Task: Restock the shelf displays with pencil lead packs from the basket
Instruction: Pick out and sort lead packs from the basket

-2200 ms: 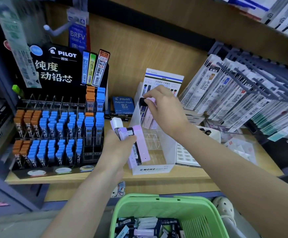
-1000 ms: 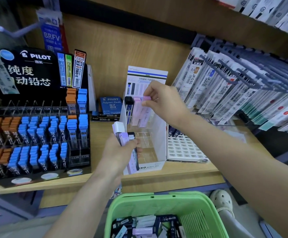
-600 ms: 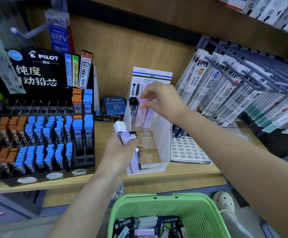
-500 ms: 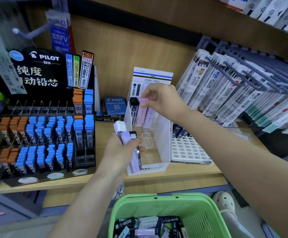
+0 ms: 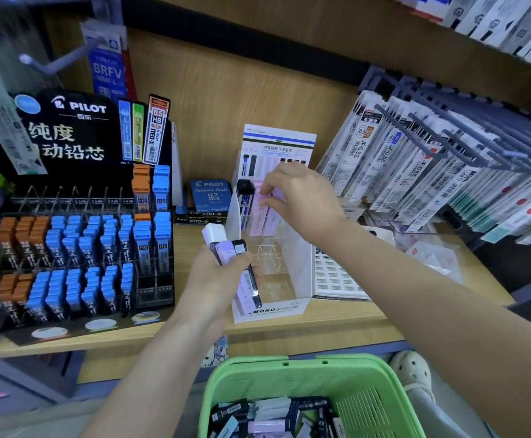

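A white MONO display box (image 5: 302, 270) with clear dividers stands on the wooden shelf. My right hand (image 5: 299, 203) pinches the top of a pink lead pack (image 5: 259, 216) standing in the box's back row, beside a black pack (image 5: 244, 197). My left hand (image 5: 216, 273) grips a bundle of lead packs (image 5: 226, 248), white, lilac, pink and black, in front of the box's left wall. Below, a green basket (image 5: 362, 393) holds several more packs (image 5: 273, 418).
A black Pilot display (image 5: 77, 235) full of blue and orange lead tubes fills the shelf's left. Blue Pilot lead boxes (image 5: 208, 197) sit behind the MONO box. Racks of refill packets (image 5: 415, 165) hang at right. A white gridded tray (image 5: 336, 279) lies right of the box.
My right hand has stayed at the back row, settling the pink pack down into its slot. My left hand keeps its bundle in about the same place.
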Tool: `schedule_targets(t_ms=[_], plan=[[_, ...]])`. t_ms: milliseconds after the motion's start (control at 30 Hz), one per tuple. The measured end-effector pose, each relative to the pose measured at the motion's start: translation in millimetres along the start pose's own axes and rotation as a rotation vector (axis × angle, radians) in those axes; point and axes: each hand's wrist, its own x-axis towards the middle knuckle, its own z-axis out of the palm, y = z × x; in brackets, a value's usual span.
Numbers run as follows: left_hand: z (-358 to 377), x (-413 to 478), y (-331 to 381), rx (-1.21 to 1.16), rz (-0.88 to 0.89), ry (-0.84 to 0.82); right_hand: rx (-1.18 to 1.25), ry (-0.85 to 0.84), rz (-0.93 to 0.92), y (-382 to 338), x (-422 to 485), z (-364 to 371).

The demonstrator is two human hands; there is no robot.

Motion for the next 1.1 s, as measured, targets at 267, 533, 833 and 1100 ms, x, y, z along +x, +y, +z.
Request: schedule_targets(t_ms=[267, 533, 833, 1100], plan=[[-1.7, -2.1, 1.9, -0.041, -0.030, -0.049, 0.580, -0.189, 0.369, -28.1, -38.9, -14.7], [1.8, -8.0, -0.7, 0.085, -0.040, -0.207, 0.999, -0.405, 0.633, -35.6, -60.4, -32.7], [11.5, -17.0, -1.6, 0.057, -0.005, -0.360, 1.394, -0.301, 0.679, -13.1, -74.5, -49.5], [14.2, -9.8, -12.6, 0.346, 0.293, -0.152, 1.269, -0.273, 0.715, -14.8, -88.0, -52.9]])
